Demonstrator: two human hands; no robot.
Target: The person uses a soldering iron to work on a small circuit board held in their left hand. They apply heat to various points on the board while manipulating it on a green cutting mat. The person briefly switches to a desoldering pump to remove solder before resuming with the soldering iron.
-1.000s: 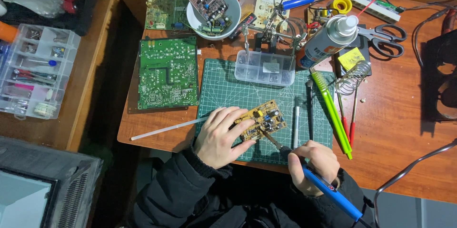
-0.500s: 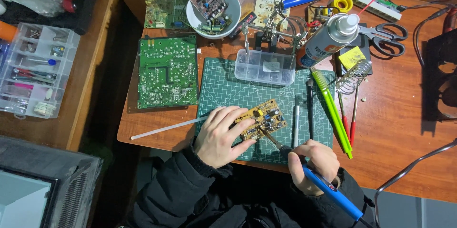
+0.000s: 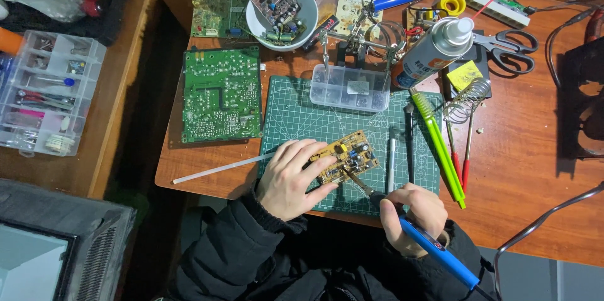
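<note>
A small tan circuit board lies on the green cutting mat near the table's front edge. My left hand rests flat on the mat and steadies the board's left end with its fingertips. My right hand grips a blue soldering iron like a pen. The iron's metal tip touches the lower right part of the small board.
A large green circuit board lies left of the mat. Behind the mat stand a clear parts box, a white bowl with a board, a spray can, scissors, a coil iron stand and green and red tools.
</note>
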